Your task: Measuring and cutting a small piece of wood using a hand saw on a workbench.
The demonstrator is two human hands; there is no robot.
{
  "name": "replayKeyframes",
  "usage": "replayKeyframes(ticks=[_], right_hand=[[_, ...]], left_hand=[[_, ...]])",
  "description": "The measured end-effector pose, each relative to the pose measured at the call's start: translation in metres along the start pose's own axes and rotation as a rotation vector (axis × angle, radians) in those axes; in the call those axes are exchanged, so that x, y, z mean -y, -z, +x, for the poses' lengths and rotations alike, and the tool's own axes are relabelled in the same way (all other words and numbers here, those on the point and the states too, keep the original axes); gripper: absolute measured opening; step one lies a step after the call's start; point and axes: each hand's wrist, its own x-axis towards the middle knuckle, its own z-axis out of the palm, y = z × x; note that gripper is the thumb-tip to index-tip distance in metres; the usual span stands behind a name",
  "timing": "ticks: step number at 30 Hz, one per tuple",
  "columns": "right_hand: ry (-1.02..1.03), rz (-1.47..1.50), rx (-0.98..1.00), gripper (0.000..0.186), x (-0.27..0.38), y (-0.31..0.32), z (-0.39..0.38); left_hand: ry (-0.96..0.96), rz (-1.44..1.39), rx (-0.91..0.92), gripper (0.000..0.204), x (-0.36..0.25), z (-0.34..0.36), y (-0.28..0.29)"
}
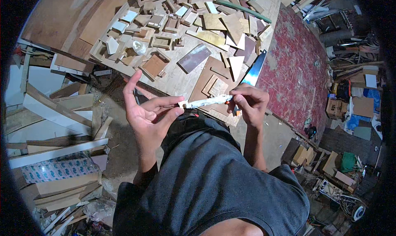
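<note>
A narrow whitish strip [208, 101] with an uneven, crumpled-looking surface spans the gap between my hands, above the near table edge. I cannot make out its exact kind. My left hand [146, 114] pinches its left end between thumb and fingertips, with the index finger raised away. At the other end, the thumb and fingers of my right hand [251, 103] are closed on the strip. Just beyond my right hand lies a handsaw, its shiny bluish blade [256, 66] pointing away; the handle is partly hidden. Below the strip are a brown board [202, 81] and a small stacked wood block [215, 86].
Many small wooden boxes and offcuts cover the table [171, 85], with a dark rectangular piece [194, 58] among them. A clear glass-like object [139, 47] stands at the left. Boards [57, 112] pile up left; a worn red surface [295, 58] lies right, cluttered shelves [354, 83] beyond.
</note>
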Motion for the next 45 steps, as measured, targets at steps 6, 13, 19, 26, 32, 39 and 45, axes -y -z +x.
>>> replayKeyframes(ticks=[6,13,19,26,32,39,45], right_hand=[[-0.014,0.037,-0.047,0.011,0.000,-0.005,-0.001],[0.005,0.017,-0.038,0.010,0.000,-0.001,-0.008],[0.004,-0.024,-0.013,0.011,0.000,-0.015,-0.005],[-0.099,-0.005,-0.095,0.015,-0.040,-0.018,0.015],[-0.298,-0.245,-0.019,0.020,-0.142,-0.073,0.110],[-0.059,-0.781,0.152,0.021,-0.281,-0.137,0.216],[0.037,-0.895,0.137,0.018,-0.327,-0.174,0.234]], left_hand=[[-0.003,-0.010,0.033,0.099,-0.003,-0.003,0.002],[-0.005,-0.007,0.031,0.100,-0.006,-0.007,0.005],[0.016,-0.050,-0.015,0.104,-0.004,-0.010,0.010],[0.013,0.027,-0.070,0.097,-0.002,-0.013,0.043],[-0.009,0.041,-0.202,0.097,-0.002,-0.023,0.082],[0.110,0.105,-0.562,0.098,-0.016,-0.050,0.122],[0.077,0.133,-0.618,0.092,-0.007,-0.061,0.151]])
